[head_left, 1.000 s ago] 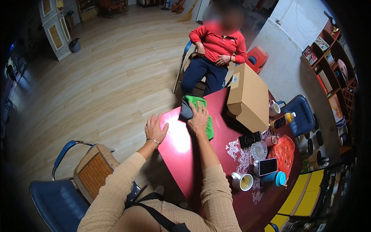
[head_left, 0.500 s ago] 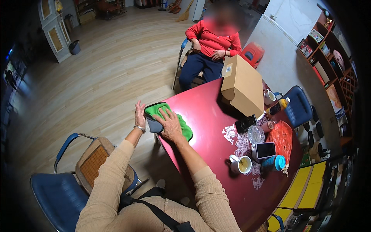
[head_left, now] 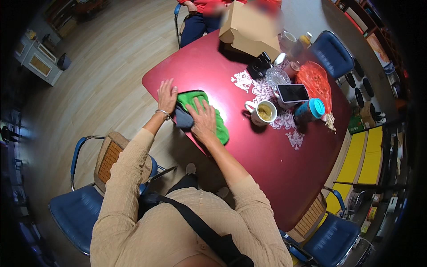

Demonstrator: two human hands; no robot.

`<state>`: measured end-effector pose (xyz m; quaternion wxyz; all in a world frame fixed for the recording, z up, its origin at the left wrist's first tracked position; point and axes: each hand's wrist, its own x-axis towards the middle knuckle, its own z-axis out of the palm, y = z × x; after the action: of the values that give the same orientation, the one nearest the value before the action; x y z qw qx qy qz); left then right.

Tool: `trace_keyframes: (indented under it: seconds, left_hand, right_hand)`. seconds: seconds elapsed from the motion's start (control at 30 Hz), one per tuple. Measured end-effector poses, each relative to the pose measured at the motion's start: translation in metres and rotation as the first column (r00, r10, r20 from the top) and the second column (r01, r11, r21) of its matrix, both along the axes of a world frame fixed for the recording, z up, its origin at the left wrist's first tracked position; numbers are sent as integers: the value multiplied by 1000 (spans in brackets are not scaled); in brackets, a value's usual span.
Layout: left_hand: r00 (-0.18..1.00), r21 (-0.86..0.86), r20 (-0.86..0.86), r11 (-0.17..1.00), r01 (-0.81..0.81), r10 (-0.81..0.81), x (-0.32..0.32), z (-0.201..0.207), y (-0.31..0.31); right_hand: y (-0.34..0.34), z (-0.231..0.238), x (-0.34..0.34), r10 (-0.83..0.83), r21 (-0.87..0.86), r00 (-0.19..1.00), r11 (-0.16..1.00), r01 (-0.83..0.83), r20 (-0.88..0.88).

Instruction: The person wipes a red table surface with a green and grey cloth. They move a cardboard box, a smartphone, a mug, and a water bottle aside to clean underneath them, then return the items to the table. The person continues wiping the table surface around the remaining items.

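A green cloth (head_left: 219, 129) with dark edging and a folded-over grey underside lies on the red table (head_left: 249, 164), along its left edge. My right hand (head_left: 204, 122) rests flat on it with the fingers spread. Beside the cloth's left side is my left hand (head_left: 167, 95), fingers stretched out and nothing in them. A bangle (head_left: 163, 113) circles my left wrist. To the right of the cloth stands a white mug (head_left: 263, 113) holding a yellowish drink.
Past the mug are a dark-screened device (head_left: 292, 93), a blue-lidded cup (head_left: 316, 108), a red plastic bag (head_left: 314, 78) and a glass dish (head_left: 277, 77). A cardboard box (head_left: 251, 31) stands at the far side, before a seated person (head_left: 198, 24). Chairs (head_left: 82, 213) surround the table.
The cloth and both my hands have shifted from the table's far left corner along the left edge toward me. The corner now shows, and the whole view has tilted nearer.
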<state>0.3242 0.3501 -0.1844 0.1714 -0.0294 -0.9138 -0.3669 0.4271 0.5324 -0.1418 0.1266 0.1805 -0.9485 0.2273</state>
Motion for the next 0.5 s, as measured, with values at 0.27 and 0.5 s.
trace_keyframes:
  seconds: [0.27, 0.5]
  left_hand:
    - [939, 29, -68, 940, 341, -338, 29, 11, 115]
    - [754, 456, 65, 692, 560, -653, 44, 56, 208]
  right_hand:
    - [136, 19, 129, -190, 72, 976, 980, 183, 102]
    - [209, 20, 176, -431, 109, 894, 901, 420, 120]
